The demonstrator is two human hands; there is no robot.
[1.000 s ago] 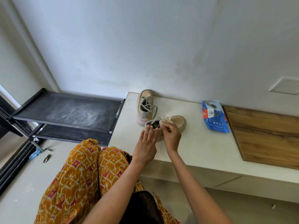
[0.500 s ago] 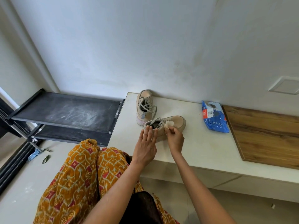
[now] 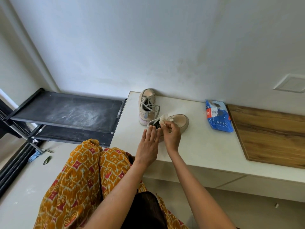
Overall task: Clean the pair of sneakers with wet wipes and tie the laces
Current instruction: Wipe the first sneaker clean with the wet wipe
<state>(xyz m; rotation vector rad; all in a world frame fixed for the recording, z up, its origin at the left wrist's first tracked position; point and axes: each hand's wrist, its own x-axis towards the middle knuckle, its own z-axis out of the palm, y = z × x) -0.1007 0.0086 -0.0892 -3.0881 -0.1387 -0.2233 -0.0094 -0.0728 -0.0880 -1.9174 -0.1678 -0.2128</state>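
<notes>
Sneakers are seen on a white ledge [image 3: 206, 146] against the wall. The near sneaker [image 3: 179, 121] lies across the ledge, its toe pointing right, directly under both hands. The left hand [image 3: 148, 144] is laid with straight fingers against the heel end of this sneaker, steadying it. The right hand [image 3: 171, 136] is placed just beside the left one, over the lace area, and a crumpled wet wipe [image 3: 164, 119] is pinched in its curled fingers; the wipe sticks up above the fingertips and rests on the shoe's opening. The far sneaker [image 3: 147, 105] stands behind, toe to the wall, its laces [image 3: 151, 104] loose, touched by neither hand. A blue wipes pack [image 3: 217, 118] lies to the right, well apart from the hands, near a wooden board [image 3: 272, 136]. A black rack [image 3: 66, 113] is seen left of the ledge.
</notes>
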